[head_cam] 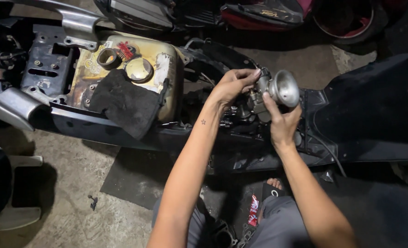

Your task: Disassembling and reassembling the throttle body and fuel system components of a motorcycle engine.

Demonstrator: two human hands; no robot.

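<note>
Right of centre in the frame, both hands meet on a grey metal carburetor held just above the open body of a dark scooter. The left hand comes in from the lower middle, its fingers curled and closed on the carburetor's upper left side, fingertips pressed against the casting. The right hand rises from the lower right, fingers wrapped round the underside and thumb laid up along the body, so it too has a firm hold. The carburetor's flared round mouth points toward the right of the frame.

In the upper left, the scooter's stained yellowish fuel tank sits exposed, with a black cloth draped over its front edge. On top of the tank rest a roll of tape and, just beside it, a round metal cap (a small red part lies near the tape, too small to identify). Below, a dark mat lies on the concrete floor.
</note>
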